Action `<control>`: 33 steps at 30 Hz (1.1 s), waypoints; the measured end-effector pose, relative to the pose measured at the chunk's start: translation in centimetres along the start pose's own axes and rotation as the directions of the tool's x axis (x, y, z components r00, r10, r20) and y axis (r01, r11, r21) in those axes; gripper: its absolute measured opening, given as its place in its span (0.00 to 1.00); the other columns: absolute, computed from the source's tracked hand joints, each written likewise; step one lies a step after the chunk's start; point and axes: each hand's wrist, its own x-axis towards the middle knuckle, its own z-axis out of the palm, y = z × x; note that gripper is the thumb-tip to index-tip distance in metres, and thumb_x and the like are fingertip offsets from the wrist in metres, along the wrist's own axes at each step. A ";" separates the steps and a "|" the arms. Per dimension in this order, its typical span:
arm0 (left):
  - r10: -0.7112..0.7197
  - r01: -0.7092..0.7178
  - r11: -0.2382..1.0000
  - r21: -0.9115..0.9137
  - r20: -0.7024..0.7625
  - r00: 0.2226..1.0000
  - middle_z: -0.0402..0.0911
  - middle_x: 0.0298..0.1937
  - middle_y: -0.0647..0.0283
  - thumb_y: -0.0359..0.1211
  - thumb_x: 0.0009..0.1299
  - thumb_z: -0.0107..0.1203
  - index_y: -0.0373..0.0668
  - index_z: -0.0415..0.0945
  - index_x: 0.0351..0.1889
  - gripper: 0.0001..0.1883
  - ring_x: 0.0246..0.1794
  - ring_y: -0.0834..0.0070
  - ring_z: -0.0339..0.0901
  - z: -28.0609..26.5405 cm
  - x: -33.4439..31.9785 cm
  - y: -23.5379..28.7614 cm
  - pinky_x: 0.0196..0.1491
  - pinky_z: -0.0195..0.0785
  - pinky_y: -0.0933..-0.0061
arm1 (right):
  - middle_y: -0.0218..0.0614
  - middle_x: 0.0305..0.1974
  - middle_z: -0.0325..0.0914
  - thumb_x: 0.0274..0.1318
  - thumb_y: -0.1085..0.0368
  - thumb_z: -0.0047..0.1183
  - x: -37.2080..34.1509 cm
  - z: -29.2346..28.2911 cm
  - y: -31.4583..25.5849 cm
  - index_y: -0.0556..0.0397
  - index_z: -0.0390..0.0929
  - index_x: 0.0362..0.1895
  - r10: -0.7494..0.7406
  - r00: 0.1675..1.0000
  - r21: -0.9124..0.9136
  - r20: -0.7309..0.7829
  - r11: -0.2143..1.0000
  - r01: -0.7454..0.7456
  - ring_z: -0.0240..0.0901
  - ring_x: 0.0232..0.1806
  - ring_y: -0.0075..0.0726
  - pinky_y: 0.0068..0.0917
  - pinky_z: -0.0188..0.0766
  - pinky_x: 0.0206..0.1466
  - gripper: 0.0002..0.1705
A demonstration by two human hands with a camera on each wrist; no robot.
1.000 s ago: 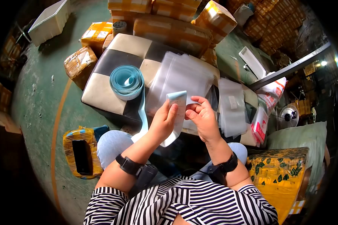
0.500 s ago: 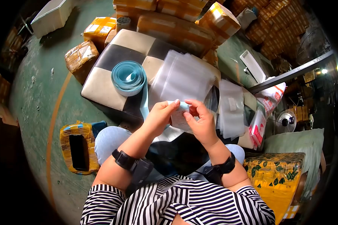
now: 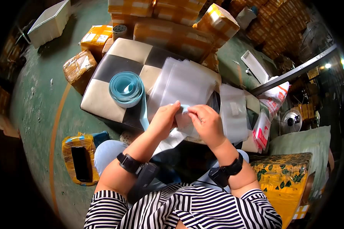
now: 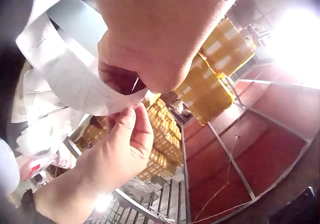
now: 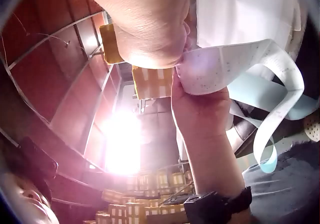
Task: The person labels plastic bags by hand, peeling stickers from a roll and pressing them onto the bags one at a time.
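A coiled pale-blue label strip (image 3: 127, 89) stands on the checkered padded bench (image 3: 103, 95); its tail runs down to the hands. The left hand (image 3: 165, 120) grips the strip's end part, fingers curled behind it. The right hand (image 3: 206, 121) pinches the strip's edge between thumb and index finger, close to the left fingertips. In the left wrist view the white printed side of the strip (image 4: 75, 79) loops beside the left hand (image 4: 145, 44), and the right hand (image 4: 117, 156) pinches its end. The strip (image 5: 215, 69) also crosses the left hand (image 5: 205, 109) in the right wrist view.
Clear plastic bags (image 3: 183, 82) lie on the bench, with another stack (image 3: 233, 110) to their right. Taped cartons (image 3: 172, 36) stand behind. A phone (image 3: 80, 163) rests on a taped parcel at left; a yellow box (image 3: 279, 179) is at right. A metal bar (image 3: 294, 70) slants at right.
The strip's raised end has come down and now lies low between the hands. The right hand, whose fingers were spread a second ago, has closed in to pinch the strip.
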 end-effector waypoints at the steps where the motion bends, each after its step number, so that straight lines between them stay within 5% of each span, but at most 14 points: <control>1: -0.010 0.010 1.000 0.013 0.000 1.000 0.72 0.28 0.66 0.42 0.68 0.44 0.38 0.70 0.32 0.15 0.25 0.80 0.70 -0.3 0.0 -0.3 0.26 0.63 0.80 | 0.38 0.29 0.74 0.41 0.74 0.52 -0.3 0.3 0.4 0.54 0.75 0.30 -0.024 1.000 -0.021 0.011 0.999 0.024 0.71 0.32 0.44 0.33 0.68 0.36 0.07; 6: -0.011 0.012 1.000 0.010 -0.121 0.993 0.66 0.20 0.74 0.42 0.68 0.44 0.44 0.71 0.25 0.15 0.19 0.88 0.59 -0.5 0.7 -1.4 0.21 0.49 0.84 | 0.38 0.28 0.74 0.40 0.74 0.53 -1.1 1.7 1.3 0.55 0.75 0.30 0.093 0.996 0.038 0.015 0.995 -0.094 0.70 0.32 0.43 0.32 0.68 0.36 0.08; 10: 0.121 -0.079 0.944 0.320 -0.116 0.986 0.62 0.18 0.77 0.41 0.70 0.44 0.44 0.68 0.20 0.17 0.19 0.89 0.54 -1.2 1.7 -2.1 0.21 0.45 0.85 | 0.37 0.26 0.74 0.38 0.76 0.54 -1.1 2.2 2.4 0.57 0.74 0.27 0.073 0.997 0.034 -0.008 0.997 -0.073 0.70 0.28 0.41 0.29 0.68 0.33 0.07; 16: 0.197 -0.131 0.937 0.325 -0.181 0.964 0.62 0.18 0.75 0.41 0.69 0.44 0.42 0.65 0.20 0.17 0.18 0.88 0.54 -1.1 2.5 -2.5 0.20 0.47 0.84 | 0.37 0.28 0.71 0.35 0.77 0.55 -0.9 2.5 3.2 0.54 0.72 0.24 -0.015 0.998 -0.021 -0.053 1.000 0.014 0.69 0.30 0.41 0.29 0.67 0.33 0.08; 19: 0.009 -0.021 0.999 -0.044 -0.271 0.962 0.67 0.22 0.71 0.41 0.69 0.42 0.40 0.69 0.26 0.15 0.19 0.86 0.60 0.0 1.9 -1.3 0.22 0.51 0.83 | 0.37 0.31 0.69 0.35 0.78 0.55 -0.7 1.8 2.6 0.53 0.70 0.26 -0.097 0.993 0.057 -0.069 0.993 0.101 0.68 0.34 0.43 0.29 0.67 0.37 0.11; 22: -0.041 0.000 0.992 -0.125 -0.327 0.944 0.72 0.32 0.60 0.41 0.68 0.42 0.34 0.69 0.38 0.17 0.30 0.75 0.71 -1.9 2.7 -1.2 0.33 0.65 0.75 | 0.37 0.34 0.67 0.40 0.78 0.52 -0.9 0.0 2.5 0.53 0.69 0.31 -0.200 0.977 0.201 -0.068 0.957 0.210 0.66 0.39 0.42 0.30 0.65 0.43 0.11; 24: -0.021 0.010 0.999 -0.034 -0.333 0.943 0.72 0.34 0.59 0.42 0.69 0.42 0.34 0.68 0.39 0.17 0.27 0.74 0.71 -2.5 2.6 -1.2 0.32 0.66 0.75 | 0.35 0.34 0.68 0.44 0.78 0.51 -1.0 -0.3 3.1 0.53 0.69 0.31 0.098 0.959 0.540 -0.265 0.839 0.063 0.66 0.38 0.35 0.25 0.64 0.42 0.09; 25: 0.003 0.026 0.997 0.077 -0.347 0.938 0.72 0.26 0.63 0.43 0.68 0.43 0.35 0.69 0.36 0.17 0.23 0.78 0.69 -2.2 2.3 -1.3 0.29 0.64 0.77 | 0.34 0.33 0.69 0.46 0.77 0.50 -1.0 -0.6 3.5 0.53 0.69 0.31 0.264 0.913 0.693 -0.311 0.720 0.028 0.66 0.37 0.32 0.23 0.64 0.42 0.08; 27: -0.022 0.110 0.909 0.402 -0.218 0.976 0.68 0.19 0.69 0.44 0.68 0.45 0.38 0.72 0.29 0.18 0.19 0.81 0.66 -2.7 2.1 -1.8 0.24 0.61 0.78 | 0.31 0.32 0.70 0.52 0.76 0.46 0.2 -2.6 5.6 0.55 0.69 0.32 0.447 0.818 0.660 -0.362 0.743 -0.114 0.66 0.35 0.24 0.19 0.63 0.40 0.04; 29: -0.004 0.026 0.727 0.686 -0.034 0.999 0.70 0.16 0.67 0.45 0.68 0.44 0.33 0.73 0.25 0.22 0.15 0.78 0.66 -3.1 2.4 -4.5 0.23 0.61 0.74 | 0.28 0.28 0.70 0.52 0.74 0.47 1.8 -2.7 10.0 0.56 0.69 0.32 0.586 0.798 0.735 -0.140 0.601 -0.313 0.66 0.28 0.20 0.17 0.64 0.34 0.02; 31: -0.213 0.165 0.537 0.827 -0.056 0.975 0.74 0.17 0.59 0.46 0.68 0.44 0.31 0.73 0.29 0.23 0.19 0.73 0.72 0.3 0.7 -3.8 0.27 0.64 0.71 | 0.28 0.23 0.70 0.50 0.72 0.50 2.7 -1.1 13.0 0.57 0.70 0.31 0.712 0.690 0.715 0.131 0.415 -0.563 0.65 0.22 0.20 0.16 0.63 0.27 0.03; 33: -0.323 0.120 0.413 0.903 0.022 0.946 0.75 0.19 0.52 0.47 0.67 0.43 0.32 0.74 0.31 0.23 0.23 0.67 0.75 2.1 -0.4 -3.1 0.32 0.65 0.69 | 0.26 0.22 0.70 0.50 0.69 0.52 3.0 1.5 15.8 0.54 0.70 0.31 0.719 0.656 0.583 0.231 0.438 -0.685 0.64 0.21 0.19 0.17 0.62 0.24 0.05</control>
